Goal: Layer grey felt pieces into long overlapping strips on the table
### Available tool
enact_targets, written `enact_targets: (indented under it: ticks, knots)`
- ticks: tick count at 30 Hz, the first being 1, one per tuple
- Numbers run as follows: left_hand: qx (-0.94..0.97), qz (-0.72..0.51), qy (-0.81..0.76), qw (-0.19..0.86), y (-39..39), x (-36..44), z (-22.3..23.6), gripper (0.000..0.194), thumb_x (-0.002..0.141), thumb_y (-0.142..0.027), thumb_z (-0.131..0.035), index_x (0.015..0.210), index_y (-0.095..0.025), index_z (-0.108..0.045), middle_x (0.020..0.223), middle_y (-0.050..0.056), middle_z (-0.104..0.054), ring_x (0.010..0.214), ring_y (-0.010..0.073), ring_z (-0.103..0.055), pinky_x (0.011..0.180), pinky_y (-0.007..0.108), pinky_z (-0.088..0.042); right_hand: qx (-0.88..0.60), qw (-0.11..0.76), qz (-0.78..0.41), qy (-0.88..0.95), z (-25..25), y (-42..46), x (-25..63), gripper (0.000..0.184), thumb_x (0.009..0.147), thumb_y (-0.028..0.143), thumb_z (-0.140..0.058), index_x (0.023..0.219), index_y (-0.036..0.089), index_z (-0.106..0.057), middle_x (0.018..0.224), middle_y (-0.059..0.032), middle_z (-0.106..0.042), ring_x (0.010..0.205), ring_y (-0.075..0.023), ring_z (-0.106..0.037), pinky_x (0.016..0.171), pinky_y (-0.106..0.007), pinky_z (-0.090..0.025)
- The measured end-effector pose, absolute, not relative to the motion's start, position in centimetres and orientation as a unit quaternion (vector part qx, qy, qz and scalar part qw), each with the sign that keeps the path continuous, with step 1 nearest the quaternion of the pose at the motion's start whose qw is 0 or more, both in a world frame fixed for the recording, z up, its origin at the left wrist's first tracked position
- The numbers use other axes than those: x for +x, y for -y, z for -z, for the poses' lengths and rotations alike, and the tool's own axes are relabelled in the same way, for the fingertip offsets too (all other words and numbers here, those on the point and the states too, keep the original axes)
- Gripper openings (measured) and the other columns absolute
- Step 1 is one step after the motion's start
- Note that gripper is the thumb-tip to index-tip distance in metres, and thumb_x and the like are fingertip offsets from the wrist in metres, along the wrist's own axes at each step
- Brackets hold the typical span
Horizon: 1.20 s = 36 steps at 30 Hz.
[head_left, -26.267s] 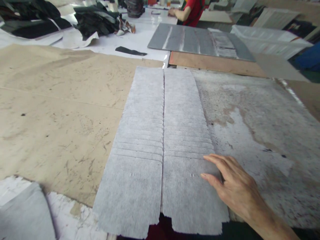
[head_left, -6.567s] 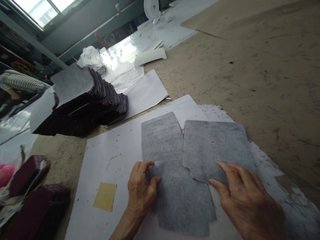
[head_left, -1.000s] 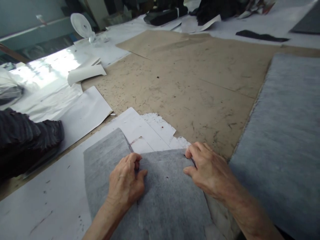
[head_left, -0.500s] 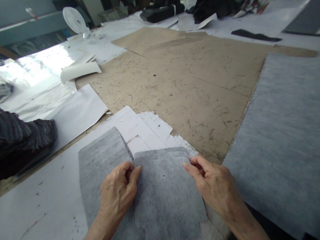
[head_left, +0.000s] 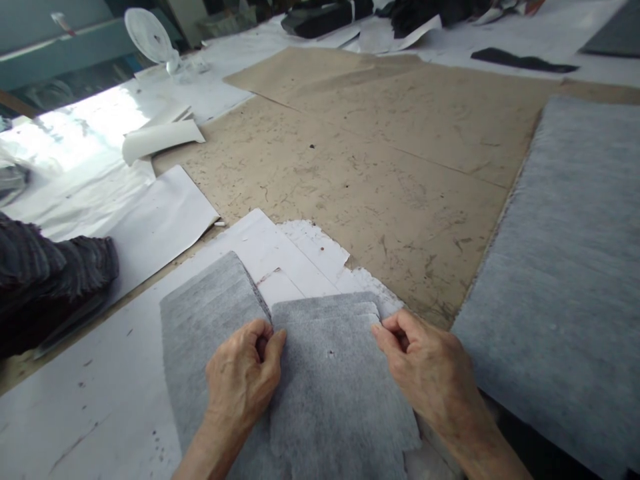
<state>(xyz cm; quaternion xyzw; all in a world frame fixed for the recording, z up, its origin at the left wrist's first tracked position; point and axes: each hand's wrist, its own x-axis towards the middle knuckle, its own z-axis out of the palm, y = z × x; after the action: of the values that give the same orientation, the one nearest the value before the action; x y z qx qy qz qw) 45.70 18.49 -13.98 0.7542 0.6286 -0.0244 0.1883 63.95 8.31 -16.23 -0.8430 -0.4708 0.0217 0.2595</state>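
Two small stacks of grey felt-like sheets lie side by side on white paper at the near edge. My left hand [head_left: 245, 380] pinches the top left corner of the right stack's top grey sheet [head_left: 330, 387]. At that sheet's top right corner my right hand [head_left: 425, 373] is closed in a pinch too. The left grey stack [head_left: 205, 320] lies flat just beyond my left hand. Under the top sheet, the edges of further sheets show in steps.
A large grey felt panel [head_left: 565, 267] lies to the right on the brown board tabletop [head_left: 380, 167]. A dark fabric pile [head_left: 45, 280] sits at the left. White paper sheets [head_left: 150, 220], a curled paper piece [head_left: 160, 137] and a white fan [head_left: 145, 30] lie further off.
Both hands have drawn the top grey sheet slightly toward me, so the stepped edges of the sheets beneath show. The view has shifted a little.
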Motion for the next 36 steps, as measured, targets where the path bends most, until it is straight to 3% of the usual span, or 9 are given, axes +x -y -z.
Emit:
enact_targets:
  ticks: [6,9,11,15,19,24,28,31,36]
  knots:
    - [0.750,0.046,-0.636,0.175,-18.2,46.0,14.2,0.026,0.077,-0.041,-0.045,0.060,-0.022,-0.045,0.054,-0.002,-0.049,0.059,0.0164,-0.051,0.053,0.026,-0.027,-0.856,0.229,0.029,0.462,16.2,-8.4,63.3,0.022,0.079,0.031,-0.048,0.059,0.021,-0.047,0.051,0.0023,-0.053,0.045,-0.0145,-0.051,0.043,-0.027,-0.034]
    - [0.752,0.028,-0.638,0.164,-18.1,46.0,14.4,0.018,0.076,-0.038,-0.049,0.067,-0.022,-0.048,0.060,-0.002,-0.053,0.064,0.0175,-0.053,0.055,0.027,-0.030,-0.848,0.229,0.054,0.475,16.0,-8.5,63.1,0.010,0.079,0.027,-0.046,0.075,0.019,-0.051,0.067,-0.0021,-0.059,0.061,-0.0178,-0.058,0.052,-0.028,-0.042]
    - [0.760,-0.007,-0.630,0.160,-18.2,45.9,14.3,0.012,0.075,-0.034,-0.052,0.079,-0.022,-0.051,0.075,0.000,-0.058,0.071,0.0181,-0.055,0.059,0.027,-0.034,-0.831,0.243,0.043,0.499,16.0,-8.7,63.4,0.017,0.078,0.023,-0.045,0.092,0.017,-0.053,0.086,-0.0056,-0.062,0.073,-0.0185,-0.060,0.061,-0.029,-0.047]
    - [0.809,-0.020,-0.560,0.176,-19.5,46.1,13.4,0.034,0.075,-0.025,-0.054,0.108,-0.024,-0.048,0.116,0.002,-0.052,0.088,0.0185,-0.055,0.067,0.029,-0.039,-0.799,0.253,-0.028,0.545,16.0,-9.5,64.8,0.043,0.072,0.016,-0.047,0.115,0.020,-0.047,0.111,-0.0040,-0.058,0.079,-0.0166,-0.059,0.066,-0.029,-0.049]
    - [0.824,0.046,-0.518,0.227,-21.5,46.6,12.5,0.035,0.071,-0.023,-0.057,0.104,-0.023,-0.049,0.103,0.000,-0.057,0.091,0.0187,-0.054,0.072,0.030,-0.038,-0.779,0.244,-0.109,0.567,16.1,-10.4,66.2,0.046,0.067,0.015,-0.051,0.113,0.022,-0.050,0.104,-0.0012,-0.059,0.077,-0.0160,-0.058,0.067,-0.030,-0.048]
    - [0.819,0.068,-0.510,0.255,-22.7,46.9,12.5,0.028,0.064,-0.024,-0.062,0.090,-0.022,-0.051,0.078,-0.003,-0.057,0.073,0.0163,-0.052,0.064,0.028,-0.034,-0.800,0.218,-0.183,0.527,15.6,-11.0,66.7,0.039,0.063,0.016,-0.056,0.101,0.021,-0.055,0.095,-0.0016,-0.058,0.076,-0.0165,-0.057,0.068,-0.031,-0.047]
    - [0.826,0.058,-0.504,0.247,-22.6,46.7,12.7,0.013,0.063,-0.024,-0.061,0.071,-0.021,-0.051,0.076,-0.002,-0.055,0.074,0.0166,-0.051,0.062,0.028,-0.032,-0.812,0.200,-0.207,0.507,15.2,-11.2,66.6,0.029,0.062,0.016,-0.056,0.090,0.022,-0.057,0.092,-0.0013,-0.057,0.074,-0.0160,-0.057,0.068,-0.030,-0.046]
    - [0.828,0.038,-0.503,0.243,-22.2,46.5,12.8,0.010,0.066,-0.024,-0.058,0.068,-0.021,-0.049,0.079,-0.002,-0.054,0.075,0.0158,-0.050,0.063,0.028,-0.033,-0.817,0.206,-0.204,0.499,15.1,-11.2,66.5,0.022,0.060,0.016,-0.055,0.081,0.021,-0.054,0.085,-0.0012,-0.058,0.070,-0.0158,-0.056,0.064,-0.029,-0.044]
    - [0.856,-0.033,-0.470,0.215,-20.9,45.5,13.3,0.004,0.073,-0.024,-0.053,0.074,-0.022,-0.050,0.077,-0.003,-0.056,0.071,0.0143,-0.052,0.064,0.027,-0.037,-0.823,0.227,-0.193,0.484,15.4,-10.7,66.0,0.030,0.063,0.016,-0.053,0.093,0.019,-0.052,0.068,0.0009,-0.059,0.066,-0.0162,-0.058,0.062,-0.027,-0.040]
